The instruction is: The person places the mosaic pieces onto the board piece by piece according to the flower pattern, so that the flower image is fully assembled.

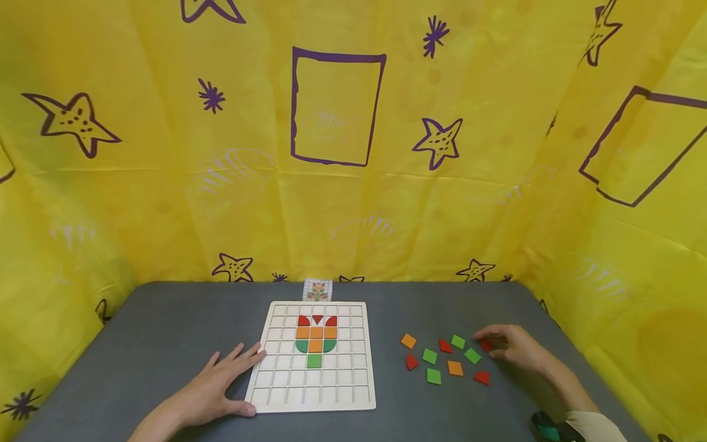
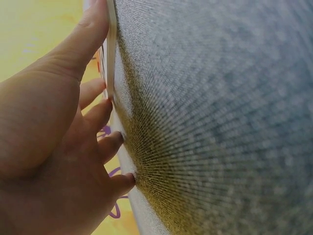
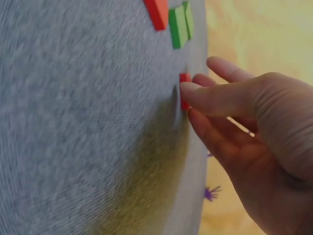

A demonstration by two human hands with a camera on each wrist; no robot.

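A white gridded board (image 1: 309, 393) lies on the table with a tulip-like pattern of red, orange and green tiles (image 1: 316, 333) in its cells. My left hand (image 1: 212, 390) rests at its left side, fingers spread; the thumb touches the near left corner and a fingertip the left edge. At the right, my right hand (image 1: 519, 348) pinches a red tile (image 3: 184, 91) between thumb and fingers, close to the tabletop. Beside it lie loose green tiles (image 1: 472, 356), orange tiles (image 1: 455, 368) and red tiles (image 1: 482, 377).
A small pattern card (image 1: 317, 290) stands just behind the board's far edge. The grey table (image 1: 182, 325) is enclosed by yellow cloth (image 1: 342, 202) with purple drawings at the back and sides. The loose tiles lie between the board and my right hand.
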